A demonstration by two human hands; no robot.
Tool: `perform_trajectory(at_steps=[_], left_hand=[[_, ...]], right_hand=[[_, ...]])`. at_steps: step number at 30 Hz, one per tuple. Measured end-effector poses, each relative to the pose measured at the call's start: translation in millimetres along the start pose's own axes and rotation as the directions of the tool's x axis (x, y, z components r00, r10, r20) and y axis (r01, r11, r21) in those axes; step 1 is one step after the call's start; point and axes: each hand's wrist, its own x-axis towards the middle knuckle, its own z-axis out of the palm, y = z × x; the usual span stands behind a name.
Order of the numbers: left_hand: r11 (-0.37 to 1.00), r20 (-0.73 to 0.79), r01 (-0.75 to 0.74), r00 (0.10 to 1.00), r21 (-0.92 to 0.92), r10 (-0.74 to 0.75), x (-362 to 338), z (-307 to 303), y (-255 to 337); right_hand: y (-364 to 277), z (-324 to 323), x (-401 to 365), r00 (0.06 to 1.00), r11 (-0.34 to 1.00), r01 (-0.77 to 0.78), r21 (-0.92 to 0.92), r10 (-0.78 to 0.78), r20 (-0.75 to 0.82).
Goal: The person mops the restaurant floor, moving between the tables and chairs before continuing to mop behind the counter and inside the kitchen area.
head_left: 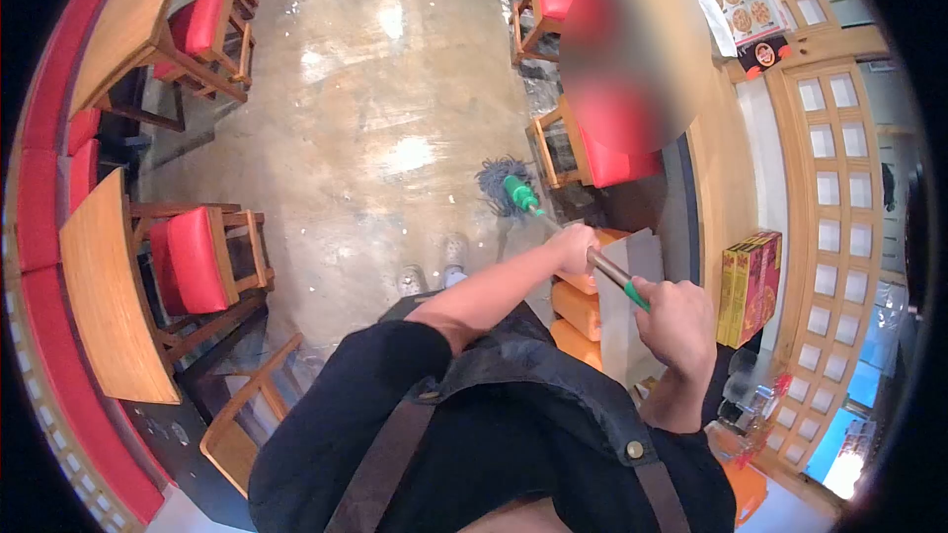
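Note:
A mop (612, 269) with a metal handle slants from my body down to the floor. My left hand (576, 249) is wrapped round the handle at its middle. Nearer the top, by a green grip, my right hand (677, 324) is closed on the same handle. Grey strands of the mop head (499, 183) spread on the floor below a green socket (520, 195). They lie close to the leg of a red-seated wooden chair, ahead and right of my shoes.
A shiny floor (375, 109) runs ahead between furniture. Left stand wooden tables (114, 296), red chairs (193, 259) and a red bench. Right are red chairs (617, 153), a wooden counter, colourful boxes (750, 288) and orange objects (576, 308) beside my legs. A blurred patch hides part of that side.

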Motion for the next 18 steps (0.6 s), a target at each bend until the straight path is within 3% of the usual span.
perform_trajectory(at_steps=[1,3,4,5,7,8,10,11,12,14,16,17,18], left_hand=[[0.999,-0.047,-0.015,0.999,0.050,0.018,-18.7,-2.2,1.8],[0.997,-0.032,0.046,0.998,0.062,-0.044,-59.0,-10.9,6.0],[0.993,-0.010,0.110,0.994,0.052,-0.110,-82.0,-18.9,10.0],[0.980,-0.008,0.151,0.988,0.126,-0.151,-104.6,-28.0,13.1],[0.941,-0.067,0.215,0.977,0.261,-0.204,-153.8,-38.6,5.0],[0.915,-0.123,0.241,0.970,0.323,-0.212,-178.5,-39.5,-9.9],[0.905,-0.132,0.347,0.937,0.246,-0.324,-226.8,-50.5,-36.6],[0.863,-0.133,0.392,0.920,0.319,-0.369,-245.6,-62.8,-38.6],[0.840,-0.184,0.494,0.868,0.223,-0.461,-262.6,-64.7,-50.8],[0.806,-0.276,0.524,0.846,0.275,-0.456,-290.6,-51.5,-104.8],[0.655,-0.266,0.646,0.761,0.391,-0.592,-307.0,-45.6,-143.8],[0.553,-0.125,0.665,0.689,0.503,-0.714,-305.3,-46.5,-148.9],[0.509,-0.116,0.705,0.633,0.494,-0.765,-301.0,-38.1,-148.4]], right_hand=[[-8.8,-5.6,-8.3,1.000,1.000,0.004,0.007,-0.004,-0.013],[-28.5,-23.2,-23.9,0.985,0.995,0.104,0.000,-0.103,0.141],[-33.9,-26.7,-28.3,0.966,0.972,0.235,-0.008,-0.232,0.116],[-41.4,-23.8,-28.9,0.965,0.970,0.243,-0.002,-0.242,0.098],[-56.7,-11.0,-24.6,0.879,0.877,0.473,0.082,-0.476,0.020],[-69.2,3.8,-18.7,0.862,0.861,0.491,0.135,-0.502,0.063],[-104.9,16.1,-9.8,0.824,0.854,0.498,0.150,-0.520,0.225],[-119.6,37.8,-4.0,0.828,0.835,0.522,0.176,-0.546,0.132],[-135.9,51.1,4.9,0.825,0.835,0.509,0.209,-0.543,0.159],[-162.4,79.5,15.9,0.811,0.816,0.535,0.217,-0.569,0.139],[-173.5,135.7,33.8,0.813,0.800,0.551,0.239,-0.579,0.063],[-170.7,155.1,37.6,0.815,0.804,0.547,0.235,-0.575,0.073],[-166.4,173.7,37.3,0.825,0.813,0.508,0.285,-0.554,0.110]])
